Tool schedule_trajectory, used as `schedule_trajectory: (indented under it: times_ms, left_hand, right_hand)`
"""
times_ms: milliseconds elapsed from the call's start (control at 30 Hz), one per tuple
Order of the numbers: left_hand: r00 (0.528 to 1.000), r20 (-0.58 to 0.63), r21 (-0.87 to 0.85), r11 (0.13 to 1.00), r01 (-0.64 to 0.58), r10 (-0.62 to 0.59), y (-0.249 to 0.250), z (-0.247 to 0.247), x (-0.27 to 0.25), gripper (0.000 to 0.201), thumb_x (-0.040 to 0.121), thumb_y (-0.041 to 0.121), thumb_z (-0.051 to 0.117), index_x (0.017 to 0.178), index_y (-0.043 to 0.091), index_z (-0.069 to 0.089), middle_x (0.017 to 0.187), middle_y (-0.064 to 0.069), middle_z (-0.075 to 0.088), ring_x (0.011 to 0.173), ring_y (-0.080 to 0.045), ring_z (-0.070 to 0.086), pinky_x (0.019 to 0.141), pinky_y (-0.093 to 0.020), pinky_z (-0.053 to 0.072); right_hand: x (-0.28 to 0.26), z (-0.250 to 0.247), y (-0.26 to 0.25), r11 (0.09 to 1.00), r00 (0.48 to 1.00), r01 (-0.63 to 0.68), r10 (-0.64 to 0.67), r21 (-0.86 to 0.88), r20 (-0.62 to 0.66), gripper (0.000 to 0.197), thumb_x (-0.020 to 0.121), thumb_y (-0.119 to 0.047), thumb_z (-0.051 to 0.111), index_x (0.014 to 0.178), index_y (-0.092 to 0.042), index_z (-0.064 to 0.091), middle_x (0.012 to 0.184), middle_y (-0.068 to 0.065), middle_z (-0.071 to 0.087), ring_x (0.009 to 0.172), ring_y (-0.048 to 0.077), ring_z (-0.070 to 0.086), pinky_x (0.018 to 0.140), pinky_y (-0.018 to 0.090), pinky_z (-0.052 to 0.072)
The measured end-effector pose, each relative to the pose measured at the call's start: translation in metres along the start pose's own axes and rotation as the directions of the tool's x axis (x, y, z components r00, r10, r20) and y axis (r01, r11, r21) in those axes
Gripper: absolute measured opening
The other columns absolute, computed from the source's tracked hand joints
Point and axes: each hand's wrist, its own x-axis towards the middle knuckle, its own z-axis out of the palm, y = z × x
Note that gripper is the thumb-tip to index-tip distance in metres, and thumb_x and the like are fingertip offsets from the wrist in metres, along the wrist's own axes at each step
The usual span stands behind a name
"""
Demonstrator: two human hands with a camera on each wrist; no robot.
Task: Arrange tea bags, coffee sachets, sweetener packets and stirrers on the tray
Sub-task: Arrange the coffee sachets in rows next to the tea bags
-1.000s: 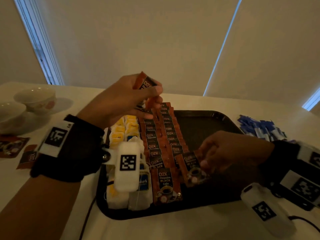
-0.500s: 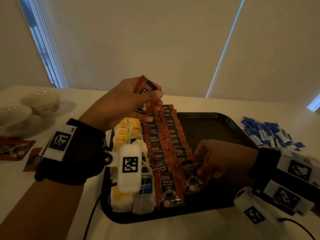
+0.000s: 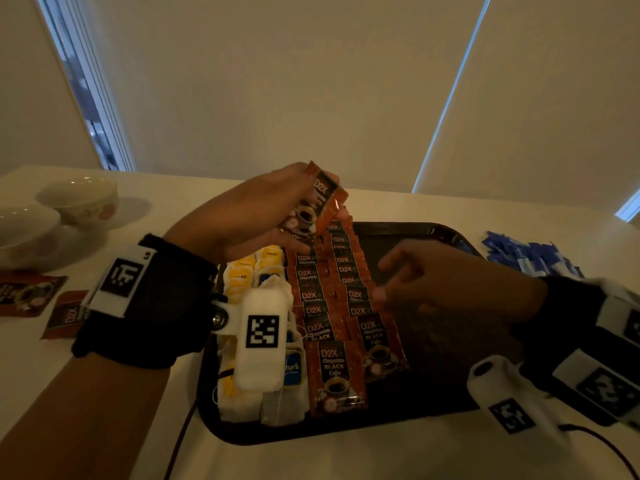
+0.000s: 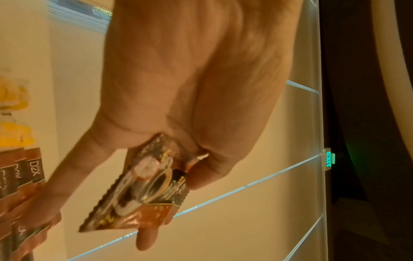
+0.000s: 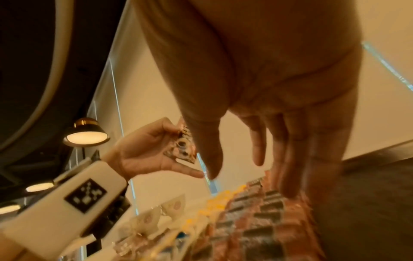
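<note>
- At centre of the head view, a dark tray [image 3: 433, 233] sits on a pale table [image 3: 346, 459].
- On the tray's left side: rows of tea bags [image 3: 242, 282] with yellow tags; just right of them, two overlapping columns of orange-brown coffee sachets [image 3: 337, 372] running from near edge to far edge.
- Left hand [image 3: 242, 220], upper centre, raised over the far end of the columns; thumb and fingers pinch a held sachet [image 3: 318, 199], tilted, printed side toward the camera.
- Right hand [image 3: 450, 289], centre right, low over the right column; fingers loosely spread, tips near the sachets; contact cannot be told.
- Blue sweetener packets [image 3: 530, 254] piled on the table at right, off the tray.
- Two bowls [image 3: 79, 202] at far left; two loose sachets [image 3: 31, 294] lie on the table below them.

- Left wrist view, centre: the left hand [image 4: 190, 88] clamps the held sachet [image 4: 143, 190] between thumb and fingers; one finger pokes out beneath it. Sachet columns at lower left edge.

- Right wrist view, upper right: the right hand [image 5: 268, 88] has fingers straight and apart, holding nothing, fingertips [image 5: 290, 187] just over the sachet rows. The left hand [image 5: 143, 151] with its sachet shows at mid left; ceiling lamp [image 5: 86, 136] beyond.
</note>
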Motion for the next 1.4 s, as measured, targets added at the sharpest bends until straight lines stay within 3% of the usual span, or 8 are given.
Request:
schedule_trajectory:
  times_ms: [200, 433, 600, 733, 1033, 1200, 1300, 1400]
  left_hand:
    - [0.995, 0.095, 0.054, 0.998, -0.041, 0.036, -0.007, 0.008, 0.002, 0.028, 0.093, -0.003, 0.046, 0.115, 0.009, 0.058, 0.101, -0.009, 0.071, 0.089, -0.020, 0.065, 0.078, -0.028, 0.054]
    - [0.998, 0.051, 0.166, 0.985, -0.044, 0.036, -0.005, 0.014, 0.001, 0.019, 0.084, 0.009, 0.065, 0.102, 0.005, 0.062, 0.095, -0.009, 0.072, 0.085, -0.020, 0.070, 0.068, -0.028, 0.059]
    - [0.997, -0.039, 0.257, 0.965, -0.057, 0.069, 0.002, -0.005, -0.002, 0.043, 0.070, 0.041, 0.064, 0.109, 0.024, 0.062, 0.104, 0.001, 0.071, 0.096, -0.008, 0.067, 0.083, -0.033, 0.056]
    - [0.996, -0.058, 0.235, 0.971, -0.055, 0.070, 0.005, -0.017, -0.004, 0.044, 0.068, 0.040, 0.064, 0.109, 0.025, 0.062, 0.103, 0.003, 0.072, 0.095, -0.008, 0.068, 0.083, -0.033, 0.055]
    - [0.997, -0.049, 0.243, 0.969, -0.051, 0.065, 0.005, -0.020, -0.006, 0.048, 0.064, 0.041, 0.066, 0.108, 0.025, 0.062, 0.104, 0.000, 0.071, 0.096, -0.009, 0.068, 0.082, -0.032, 0.054]
    - [0.997, -0.053, 0.265, 0.964, -0.034, 0.050, 0.004, -0.019, -0.007, 0.032, 0.080, 0.034, 0.066, 0.110, 0.025, 0.061, 0.104, -0.001, 0.071, 0.095, -0.009, 0.068, 0.081, -0.030, 0.053]
    - [0.994, -0.090, 0.318, 0.948, -0.024, 0.056, 0.008, -0.026, -0.010, 0.027, 0.086, 0.032, 0.063, 0.111, 0.025, 0.060, 0.104, 0.000, 0.071, 0.095, -0.008, 0.067, 0.084, -0.033, 0.054]
    - [0.976, -0.206, 0.331, 0.944, 0.008, 0.064, 0.017, -0.041, -0.020, 0.027, 0.087, 0.032, 0.062, 0.112, 0.024, 0.060, 0.103, 0.002, 0.071, 0.095, -0.009, 0.067, 0.087, -0.035, 0.054]
  right_hand:
    - [0.000, 0.005, -0.019, 0.899, 0.957, 0.234, -0.145, 0.369, -0.252, 0.027, 0.085, -0.030, 0.062, 0.105, -0.011, 0.062, 0.097, 0.007, 0.068, 0.085, 0.012, 0.067, 0.065, 0.021, 0.058]
    - [0.000, 0.007, -0.008, 0.804, 0.946, 0.247, -0.078, 0.542, -0.315, 0.010, 0.084, -0.015, 0.063, 0.088, -0.006, 0.064, 0.086, 0.011, 0.069, 0.072, 0.013, 0.067, 0.063, 0.024, 0.058]
    - [-0.009, -0.005, 0.017, 0.987, 0.998, 0.007, 0.003, 0.161, -0.063, 0.003, 0.087, -0.016, 0.060, 0.086, -0.015, 0.063, 0.084, 0.001, 0.065, 0.074, 0.009, 0.062, 0.061, 0.019, 0.050]
    - [-0.013, 0.000, 0.035, 0.984, 0.968, -0.174, 0.179, -0.044, 0.178, 0.003, 0.088, -0.021, 0.060, 0.086, -0.021, 0.063, 0.086, -0.002, 0.066, 0.074, 0.006, 0.060, 0.062, 0.017, 0.047]
    - [-0.004, 0.020, 0.043, 0.967, 0.944, -0.253, 0.239, 0.034, 0.226, 0.031, 0.079, -0.011, 0.070, 0.101, -0.022, 0.052, 0.091, 0.001, 0.066, 0.074, 0.010, 0.067, 0.062, 0.020, 0.052]
    - [-0.003, 0.016, 0.038, 0.966, 0.937, -0.256, 0.241, 0.026, 0.252, 0.037, 0.075, -0.017, 0.074, 0.105, -0.022, 0.053, 0.091, 0.002, 0.070, 0.075, 0.011, 0.070, 0.064, 0.022, 0.055]
    - [-0.006, 0.004, 0.032, 0.977, 0.944, -0.213, 0.198, 0.029, 0.263, 0.060, 0.054, -0.038, 0.081, 0.106, -0.024, 0.055, 0.092, 0.001, 0.070, 0.077, 0.012, 0.070, 0.064, 0.023, 0.055]
    - [-0.004, -0.013, 0.024, 0.995, 0.994, -0.041, 0.032, 0.090, 0.103, 0.104, 0.009, -0.073, 0.077, 0.101, -0.028, 0.058, 0.081, -0.004, 0.072, 0.072, 0.008, 0.070, 0.056, 0.021, 0.053]
